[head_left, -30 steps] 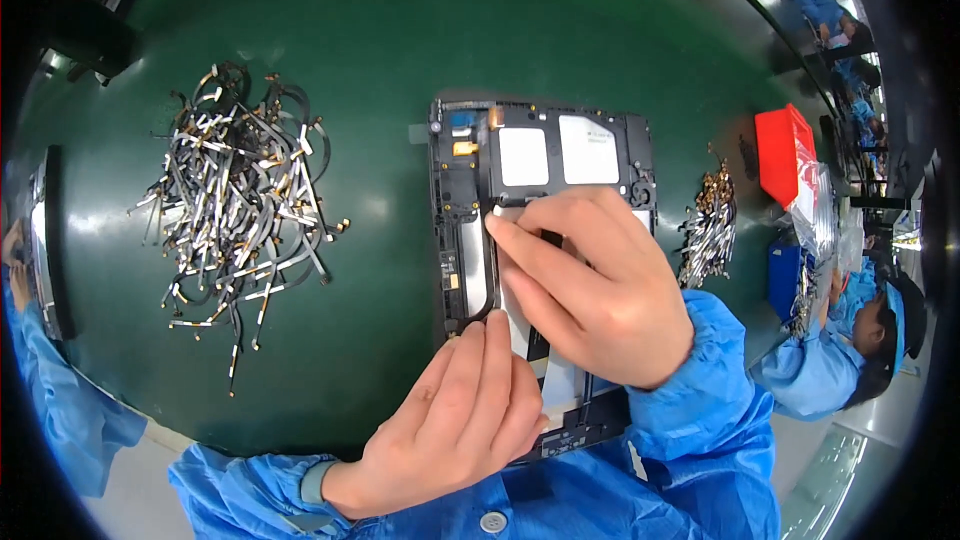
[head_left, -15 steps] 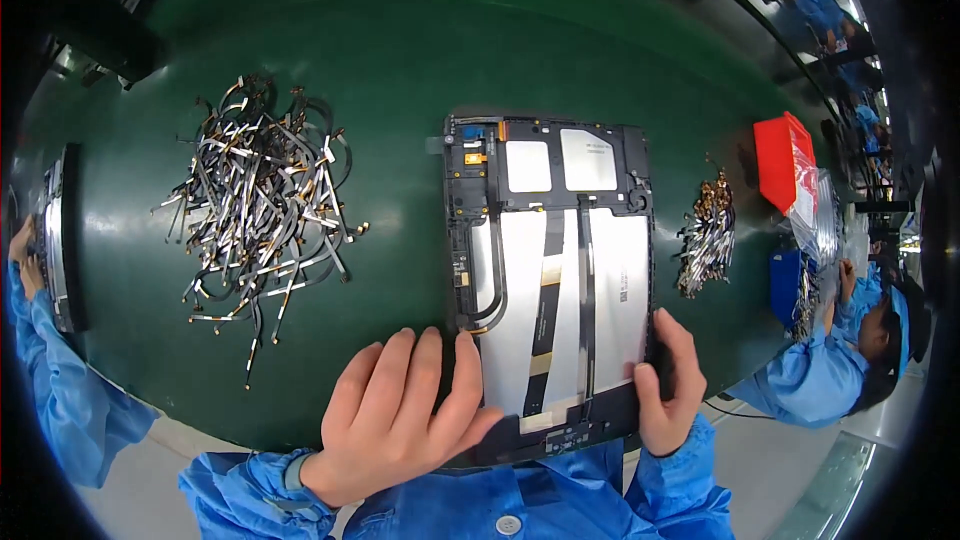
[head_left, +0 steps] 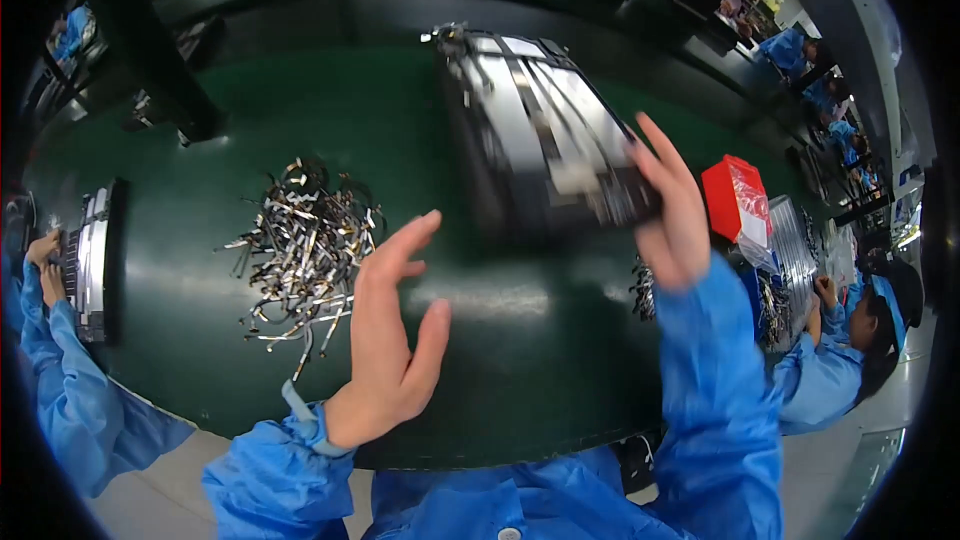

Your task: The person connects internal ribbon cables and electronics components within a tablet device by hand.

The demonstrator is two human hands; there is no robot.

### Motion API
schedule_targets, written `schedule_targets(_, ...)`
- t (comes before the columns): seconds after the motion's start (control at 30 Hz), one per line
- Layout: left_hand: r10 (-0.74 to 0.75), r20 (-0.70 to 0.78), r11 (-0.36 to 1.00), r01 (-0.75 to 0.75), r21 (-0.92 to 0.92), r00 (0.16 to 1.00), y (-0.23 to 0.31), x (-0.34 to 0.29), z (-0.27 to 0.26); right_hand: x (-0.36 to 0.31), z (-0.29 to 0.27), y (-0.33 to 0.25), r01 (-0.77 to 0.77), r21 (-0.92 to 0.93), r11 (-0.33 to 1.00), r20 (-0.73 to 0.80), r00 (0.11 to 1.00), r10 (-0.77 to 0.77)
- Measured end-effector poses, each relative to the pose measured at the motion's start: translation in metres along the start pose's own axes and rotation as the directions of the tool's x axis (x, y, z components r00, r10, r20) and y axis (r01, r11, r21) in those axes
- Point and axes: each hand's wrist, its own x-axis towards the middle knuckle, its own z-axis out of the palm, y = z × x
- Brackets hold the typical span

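Observation:
An opened tablet with bare silver battery panels and a black frame sits far forward, slanted and blurred by motion. At its near right corner my right hand grips the edge, with the thumb hidden. My left hand is off the tablet, fingers stretched out and thumb apart, holding nothing. Just beyond and left of that hand lies a tangled heap of flex cables, partly covered by the fingers. A smaller bunch of flex cables shows beside my right wrist, mostly hidden by it.
To the right stand a red bin with clear plastic in it and a blue bin behind my sleeve. A co-worker sits there. Another co-worker's hands touch an opened tablet at the left. A dark post rises at the far left.
The tablet has moved forward from in front of me and turned at a slant, with my right hand on it. My left hand has let go of its left edge. The view has tipped upward.

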Motion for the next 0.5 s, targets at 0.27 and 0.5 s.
schedule_targets(0.27, 0.071, 0.055, 0.984, -0.079, 0.161, 0.996, -0.013, -0.014, 0.023, 0.209, 0.015, 0.091, 0.401, -0.306, 0.863, 0.017, 0.909, -0.416)
schedule_targets(0.5, 0.571, 0.386, 0.803, -0.592, -0.076, 0.725, 0.073, 0.000, 0.027, 0.238, -0.016, 0.048, 0.224, -0.417, 0.881, 0.444, 0.896, -0.018)
